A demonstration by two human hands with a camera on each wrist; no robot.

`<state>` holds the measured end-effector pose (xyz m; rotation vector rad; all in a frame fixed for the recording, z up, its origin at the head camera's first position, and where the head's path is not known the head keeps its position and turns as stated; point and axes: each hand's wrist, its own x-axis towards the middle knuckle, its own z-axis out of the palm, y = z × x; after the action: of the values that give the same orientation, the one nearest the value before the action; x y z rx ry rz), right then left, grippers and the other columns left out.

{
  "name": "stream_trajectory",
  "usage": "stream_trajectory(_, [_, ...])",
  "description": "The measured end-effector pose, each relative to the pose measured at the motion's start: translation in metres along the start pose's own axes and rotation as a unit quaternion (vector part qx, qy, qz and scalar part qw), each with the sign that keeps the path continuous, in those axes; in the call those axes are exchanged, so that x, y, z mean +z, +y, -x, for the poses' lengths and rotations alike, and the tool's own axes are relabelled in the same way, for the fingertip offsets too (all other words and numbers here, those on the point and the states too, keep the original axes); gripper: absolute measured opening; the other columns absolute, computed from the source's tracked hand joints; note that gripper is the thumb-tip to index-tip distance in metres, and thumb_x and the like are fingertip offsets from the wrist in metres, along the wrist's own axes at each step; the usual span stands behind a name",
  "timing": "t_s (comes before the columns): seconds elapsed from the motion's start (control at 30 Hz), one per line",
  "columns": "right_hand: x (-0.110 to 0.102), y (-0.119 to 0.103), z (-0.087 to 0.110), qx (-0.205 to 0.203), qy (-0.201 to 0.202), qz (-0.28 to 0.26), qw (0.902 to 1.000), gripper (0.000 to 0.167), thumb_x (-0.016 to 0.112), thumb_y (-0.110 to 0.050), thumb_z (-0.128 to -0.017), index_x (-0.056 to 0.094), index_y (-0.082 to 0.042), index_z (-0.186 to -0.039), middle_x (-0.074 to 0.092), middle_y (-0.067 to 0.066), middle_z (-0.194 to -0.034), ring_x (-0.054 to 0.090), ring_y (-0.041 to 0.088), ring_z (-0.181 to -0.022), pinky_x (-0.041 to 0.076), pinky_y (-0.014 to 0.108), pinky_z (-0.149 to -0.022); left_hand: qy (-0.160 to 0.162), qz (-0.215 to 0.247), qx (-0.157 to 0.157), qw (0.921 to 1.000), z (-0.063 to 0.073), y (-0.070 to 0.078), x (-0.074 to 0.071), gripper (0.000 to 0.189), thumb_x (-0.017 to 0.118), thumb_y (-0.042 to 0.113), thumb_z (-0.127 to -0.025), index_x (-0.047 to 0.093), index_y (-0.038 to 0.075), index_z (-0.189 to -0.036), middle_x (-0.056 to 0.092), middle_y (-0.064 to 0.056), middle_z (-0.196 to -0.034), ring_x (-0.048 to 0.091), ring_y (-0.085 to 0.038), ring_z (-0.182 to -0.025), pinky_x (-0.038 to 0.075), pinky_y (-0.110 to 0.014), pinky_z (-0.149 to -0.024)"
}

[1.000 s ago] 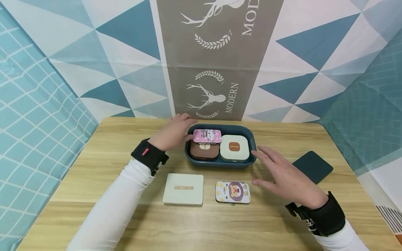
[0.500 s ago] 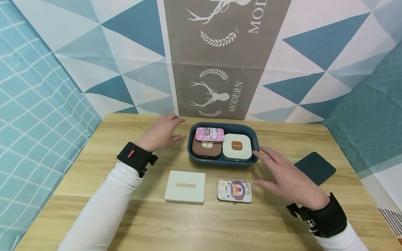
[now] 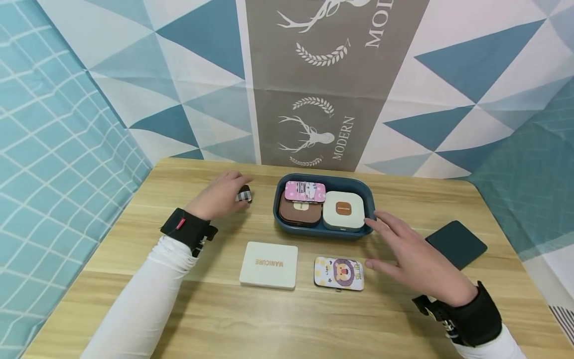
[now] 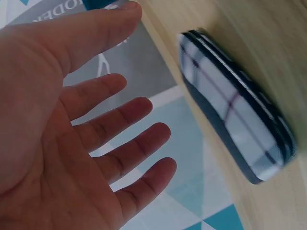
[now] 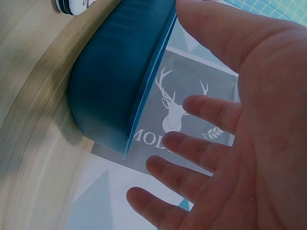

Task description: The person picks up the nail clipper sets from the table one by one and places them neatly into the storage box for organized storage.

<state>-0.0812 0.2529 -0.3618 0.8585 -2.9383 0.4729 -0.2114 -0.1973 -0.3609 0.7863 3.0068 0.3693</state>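
Note:
My left hand (image 3: 218, 196) hovers at the left with fingers spread beside a small plaid zip case (image 4: 232, 108). A gap separates the fingers from the plaid case in the left wrist view; in the head view the hand hides part of it. My right hand (image 3: 414, 257) holds nothing, its fingers spread just right of a dark blue bin (image 3: 314, 233). Whether a fingertip touches the bin's rim, I cannot tell. Inside the bin lie a brown case (image 3: 299, 213) with a pink patterned tin (image 3: 306, 191) on top, and a white square case (image 3: 343, 211).
In front of the bin lie a flat cream box (image 3: 269, 265) marked MANICURE and a lion-print tin (image 3: 339, 273). A dark flat square (image 3: 456, 244) rests on the wooden table (image 3: 287, 329) at the right. Patterned cloth (image 3: 300, 75) hangs behind the table.
My left hand has moved left, away from the bin's left rim, to the plaid case, which now shows beside its fingers. The right hand has stayed nearly still. The head view has shifted slightly.

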Motion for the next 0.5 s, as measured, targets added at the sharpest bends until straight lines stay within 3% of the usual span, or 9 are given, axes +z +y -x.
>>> stream_trajectory(0.5, [-0.001,-0.001,0.0,0.004,-0.004,0.002,1.0,0.086,0.082,-0.046,-0.094,0.042,-0.014,-0.163,0.034,0.021,-0.167,0.041,0.043,-0.148,0.05,0.062,-0.107,-0.005,0.001,-0.04,0.9992,0.011,-0.022,0.013,0.06,0.085,0.016,-0.092,0.06,-0.005,-0.143,0.062,-0.025,-0.129,0.058,-0.043,-0.119,0.046,-0.06,-0.105])
